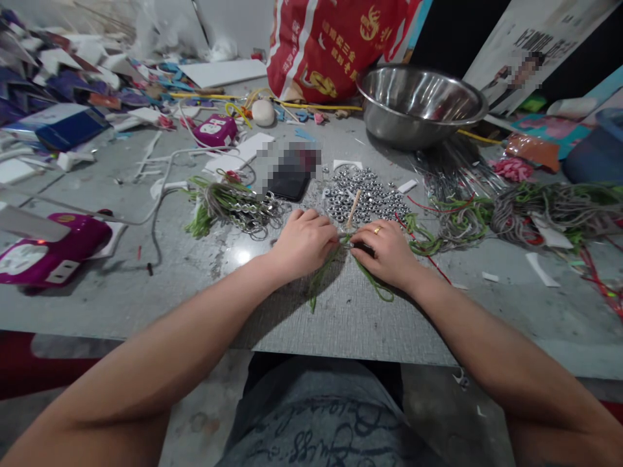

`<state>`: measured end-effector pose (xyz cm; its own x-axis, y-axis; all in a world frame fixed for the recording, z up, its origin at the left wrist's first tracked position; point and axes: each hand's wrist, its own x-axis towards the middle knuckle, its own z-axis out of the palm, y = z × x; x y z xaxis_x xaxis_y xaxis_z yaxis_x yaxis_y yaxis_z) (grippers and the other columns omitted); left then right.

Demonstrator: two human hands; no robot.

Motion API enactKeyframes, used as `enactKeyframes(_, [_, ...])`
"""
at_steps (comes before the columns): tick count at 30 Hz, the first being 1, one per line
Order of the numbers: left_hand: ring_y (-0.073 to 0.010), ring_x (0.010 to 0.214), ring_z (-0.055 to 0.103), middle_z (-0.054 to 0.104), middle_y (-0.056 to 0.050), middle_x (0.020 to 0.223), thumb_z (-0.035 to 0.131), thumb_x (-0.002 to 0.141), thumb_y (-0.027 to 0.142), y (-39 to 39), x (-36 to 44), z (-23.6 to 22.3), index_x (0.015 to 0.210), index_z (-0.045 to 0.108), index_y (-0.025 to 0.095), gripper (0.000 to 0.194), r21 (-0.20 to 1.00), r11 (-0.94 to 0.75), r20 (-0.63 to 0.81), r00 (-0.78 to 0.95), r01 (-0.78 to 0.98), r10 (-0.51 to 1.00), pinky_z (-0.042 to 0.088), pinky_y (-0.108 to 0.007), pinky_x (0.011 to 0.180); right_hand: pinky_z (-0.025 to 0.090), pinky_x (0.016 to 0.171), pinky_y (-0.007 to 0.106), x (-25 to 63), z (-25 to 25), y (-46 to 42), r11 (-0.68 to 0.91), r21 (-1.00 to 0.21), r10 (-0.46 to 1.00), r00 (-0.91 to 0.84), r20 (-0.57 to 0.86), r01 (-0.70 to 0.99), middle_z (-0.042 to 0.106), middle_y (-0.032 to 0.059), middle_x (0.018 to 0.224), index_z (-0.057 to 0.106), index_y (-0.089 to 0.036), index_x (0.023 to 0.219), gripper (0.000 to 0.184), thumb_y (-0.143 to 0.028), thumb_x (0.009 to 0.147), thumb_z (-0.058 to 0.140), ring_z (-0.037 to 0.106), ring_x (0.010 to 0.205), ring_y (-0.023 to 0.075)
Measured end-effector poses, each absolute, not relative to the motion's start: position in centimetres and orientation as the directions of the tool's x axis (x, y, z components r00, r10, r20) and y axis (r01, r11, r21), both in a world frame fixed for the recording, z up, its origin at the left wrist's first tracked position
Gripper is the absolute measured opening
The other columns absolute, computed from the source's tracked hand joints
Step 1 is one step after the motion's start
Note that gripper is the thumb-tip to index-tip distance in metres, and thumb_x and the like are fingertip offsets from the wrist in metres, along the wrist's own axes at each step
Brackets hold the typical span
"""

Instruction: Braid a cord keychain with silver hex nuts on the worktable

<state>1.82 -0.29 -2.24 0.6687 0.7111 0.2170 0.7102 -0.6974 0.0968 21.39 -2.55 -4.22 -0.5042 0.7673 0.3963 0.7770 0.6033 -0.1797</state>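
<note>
My left hand (307, 241) is closed on a grey-and-green cord (318, 279) over the near middle of the table. Close beside it, my right hand (384, 250), with a ring on one finger, pinches the same cord, whose green end (377, 285) loops down below. A small shiny piece shows at the right fingertips, too small to name. Just beyond the hands lies a spread of silver beads (365, 188) with a thin wooden stick (354, 207) on it. A bundle of green and grey cords with metal parts (228, 204) lies to the left.
Behind the beads are a dark phone (289, 175) and a steel bowl (423, 104). More grey and green cords (525, 207) lie at the right. Purple power sockets (63, 243) with white cables stand at the left. A red bag (321, 48) is at the back.
</note>
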Motion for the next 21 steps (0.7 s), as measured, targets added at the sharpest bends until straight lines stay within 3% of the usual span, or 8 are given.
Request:
enactKeyframes(9, [-0.0198, 0.084, 0.051, 0.064, -0.005, 0.083, 0.047, 0.078, 0.019, 0.2, -0.3, -0.3, 0.076, 0.067, 0.019, 0.020, 0.015, -0.717, -0.059, 0.716, 0.697, 0.695, 0.032, -0.033, 0.074, 0.034, 0.079, 0.036, 21.5, -4.2, -2.6, 0.605, -0.186, 0.767, -0.503, 0.398, 0.774, 0.068, 0.0055, 0.089, 0.063, -0.020, 0.082, 0.010, -0.026, 0.081, 0.055, 0.055, 0.088, 0.0226])
enactKeyframes(21, [-0.0171, 0.075, 0.052, 0.062, -0.004, 0.071, 0.049, 0.067, 0.018, 0.5, -1.6, 0.8, 0.068, 0.065, 0.019, 0.017, 0.004, -0.742, -0.171, 0.732, 0.670, 0.660, 0.036, -0.030, 0.071, 0.034, 0.079, 0.036, 21.5, -3.9, -2.6, 0.609, -0.176, 0.763, -0.510, 0.398, 0.774, 0.068, 0.0062, 0.091, 0.063, -0.019, 0.085, 0.013, -0.027, 0.081, 0.054, 0.055, 0.089, 0.0226])
